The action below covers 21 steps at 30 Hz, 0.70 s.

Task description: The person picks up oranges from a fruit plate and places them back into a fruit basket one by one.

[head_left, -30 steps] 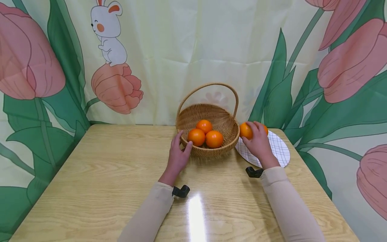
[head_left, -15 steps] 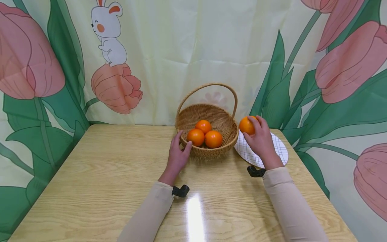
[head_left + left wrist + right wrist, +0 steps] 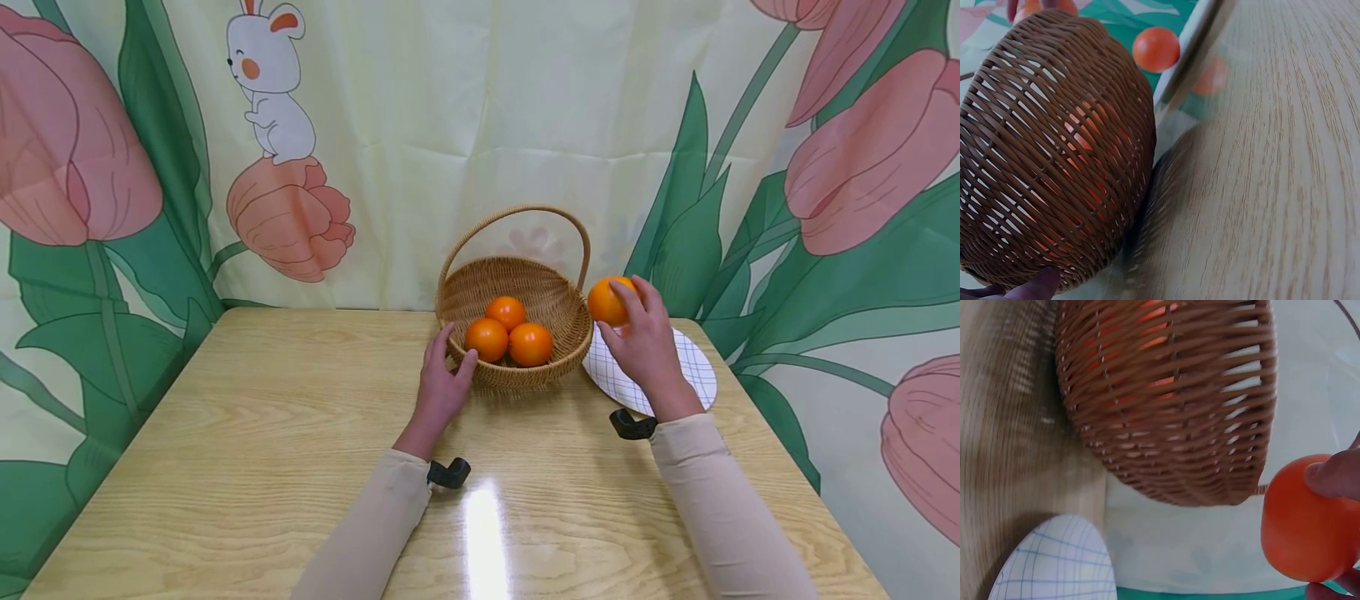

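A wicker basket (image 3: 517, 379) with a tall handle stands at the back of the table, holding several oranges (image 3: 530, 344). My left hand (image 3: 442, 387) grips its left front rim, with the thumb (image 3: 1038, 284) against the weave in the left wrist view. My right hand (image 3: 648, 350) pinches another orange (image 3: 609, 302) between thumb and fingers, raised just right of the basket rim. Below that hand lies a white plate with blue grid lines (image 3: 693, 367). One more orange (image 3: 1155, 49) sits on the plate, mostly hidden behind my right hand in the head view.
The wooden table (image 3: 262, 467) ends at a curtain (image 3: 390, 167) printed with tulips and a rabbit, close behind the basket. The plate lies near the table's right edge. Each wrist carries a black camera mount (image 3: 448, 474).
My right hand has lifted the orange up off the plate and brought it slightly left toward the basket rim. The left hand and the basket have stayed in place.
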### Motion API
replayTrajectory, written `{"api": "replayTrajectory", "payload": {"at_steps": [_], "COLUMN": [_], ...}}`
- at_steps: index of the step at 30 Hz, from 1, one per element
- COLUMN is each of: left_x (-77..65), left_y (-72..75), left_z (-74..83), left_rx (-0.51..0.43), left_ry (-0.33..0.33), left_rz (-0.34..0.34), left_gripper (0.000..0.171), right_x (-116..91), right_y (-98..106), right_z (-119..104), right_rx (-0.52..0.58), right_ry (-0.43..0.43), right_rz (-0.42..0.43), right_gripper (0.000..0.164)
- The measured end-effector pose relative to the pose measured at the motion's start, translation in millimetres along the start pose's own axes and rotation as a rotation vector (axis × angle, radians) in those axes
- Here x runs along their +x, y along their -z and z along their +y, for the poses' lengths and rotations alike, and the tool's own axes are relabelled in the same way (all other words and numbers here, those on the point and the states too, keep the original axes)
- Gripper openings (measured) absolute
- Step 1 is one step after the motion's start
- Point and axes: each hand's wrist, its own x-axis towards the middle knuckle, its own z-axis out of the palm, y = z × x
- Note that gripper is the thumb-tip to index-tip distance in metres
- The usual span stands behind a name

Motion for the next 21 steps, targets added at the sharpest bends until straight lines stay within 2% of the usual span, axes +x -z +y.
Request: {"api": "replayTrajectory", "payload": {"at_steps": [21], "left_x": [-2.1], "left_y": [1.4], "left_z": [2.3], "left_rx": [0.015], "left_ry": [-0.014], "left_rz": [0.008], "left_gripper": [0.06], "right_x": [-4.2], "right_y": [-2.6], "right_z": [-21.0], "right_rx": [0.083], "right_ry": [0.086], "right_rz": [-0.057], "right_gripper": [0.061]}}
